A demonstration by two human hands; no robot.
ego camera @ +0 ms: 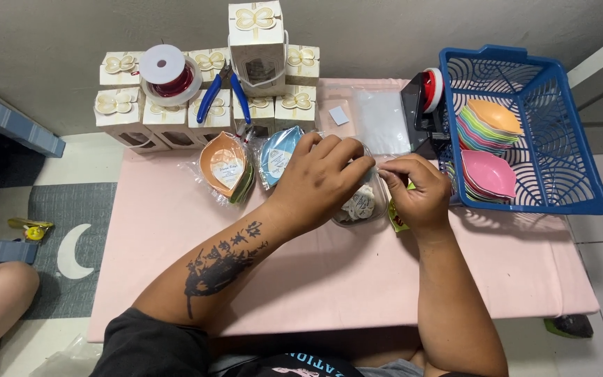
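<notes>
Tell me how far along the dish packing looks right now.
Done: two wrapped dishes, orange and blue, lie by the stacked gift boxes. In hand: left hand and right hand work over a clear container. Left: many unwrapped dishes in the blue basket.

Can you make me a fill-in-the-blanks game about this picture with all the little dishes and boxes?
1. The stack of colourful leaf-shaped dishes sits inside a ____ plastic basket.
2. The pliers lying on the gift boxes have ____ handles.
3. The low table has a ____ top.
4. The spool of ribbon on the boxes holds ____ ribbon.

Missing words: blue; blue; pink; red
</notes>
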